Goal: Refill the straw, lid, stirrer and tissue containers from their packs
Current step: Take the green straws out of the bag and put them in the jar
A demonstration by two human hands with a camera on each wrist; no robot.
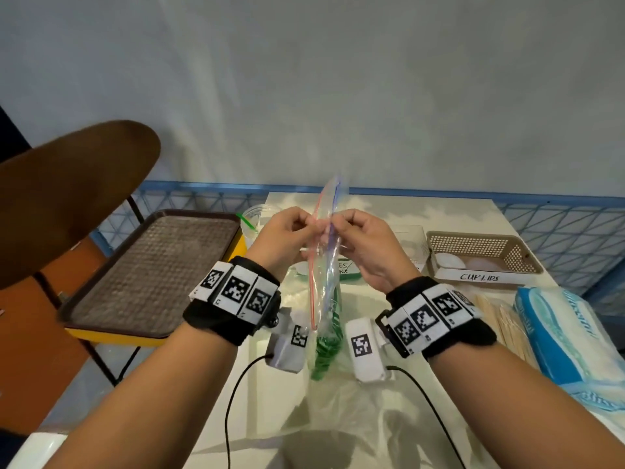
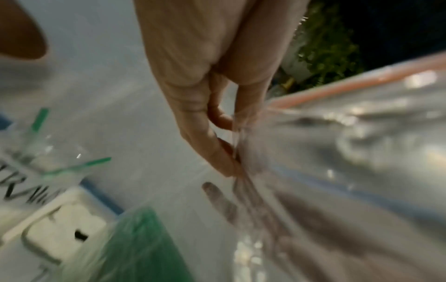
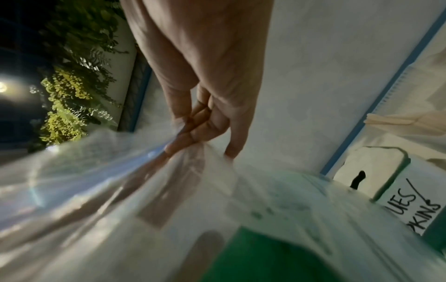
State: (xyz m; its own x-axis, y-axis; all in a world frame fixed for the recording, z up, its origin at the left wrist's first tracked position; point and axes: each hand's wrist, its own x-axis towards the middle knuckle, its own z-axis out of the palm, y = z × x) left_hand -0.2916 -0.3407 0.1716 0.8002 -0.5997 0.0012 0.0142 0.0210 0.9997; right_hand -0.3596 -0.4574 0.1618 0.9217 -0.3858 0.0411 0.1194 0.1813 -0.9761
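I hold a clear zip bag (image 1: pixel 325 265) of green straws (image 1: pixel 326 346) upright above the table. My left hand (image 1: pixel 287 231) pinches the red-striped lip of its mouth and my right hand (image 1: pixel 358 238) pinches the blue-striped lip. The left wrist view shows my left hand (image 2: pixel 226 148) gripping the plastic of the bag (image 2: pixel 337 152) beside the red stripe. In the right wrist view my right hand (image 3: pixel 193 137) has its fingers curled on the bag (image 3: pixel 120 190) at the blue stripe. A clear cup (image 1: pixel 255 220) with a couple of green straws stands behind my left hand.
A brown basket (image 1: pixel 480 252) labelled CUP LIDS holds a few lids at the right. A tissue pack (image 1: pixel 568 340) and wooden stirrers (image 1: pixel 504 323) lie at the right edge. A tissue box (image 3: pixel 376 177) sits behind the bag. A brown tray (image 1: pixel 152 269) rests on a chair at the left.
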